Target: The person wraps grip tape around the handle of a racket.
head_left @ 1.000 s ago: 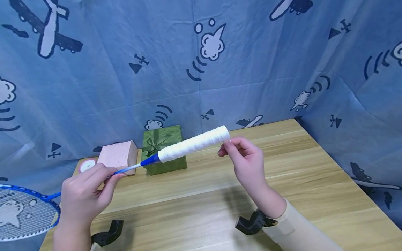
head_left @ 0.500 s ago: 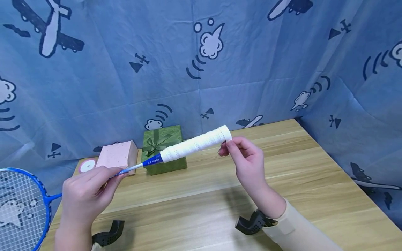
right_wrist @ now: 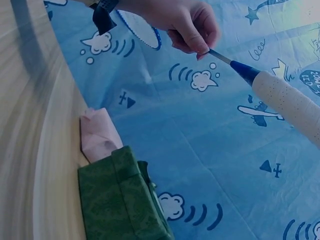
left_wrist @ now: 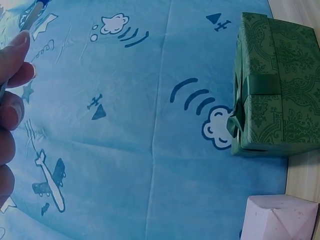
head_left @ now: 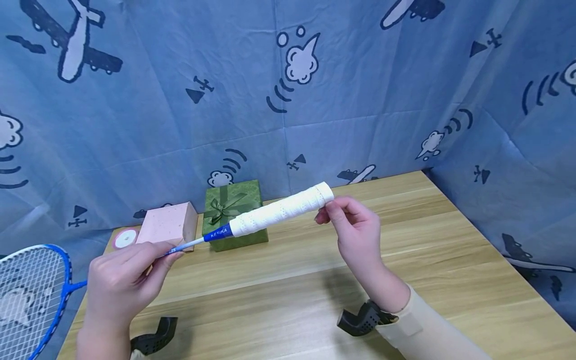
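Observation:
A badminton racket with a white wrapped handle is held up over the table. My left hand pinches its thin shaft between thumb and fingers. Past that hand, at the left edge of the head view, shows the blue-rimmed strung head. At the butt end, my right hand pinches the lower edge of the white wrap with thumb and forefinger. Blue lettering-bearing cone joins handle and shaft. In the right wrist view the left hand grips the shaft; the right fingers are out of that frame.
A green gift box with a bow stands at the back of the wooden table. Beside it are a pink box and a small round white-and-pink item. A blue printed curtain hangs behind.
The racket has turned about its shaft: its strung head shows at another angle and lettering on the blue cone has come into view. Both hands stay nearly in place.

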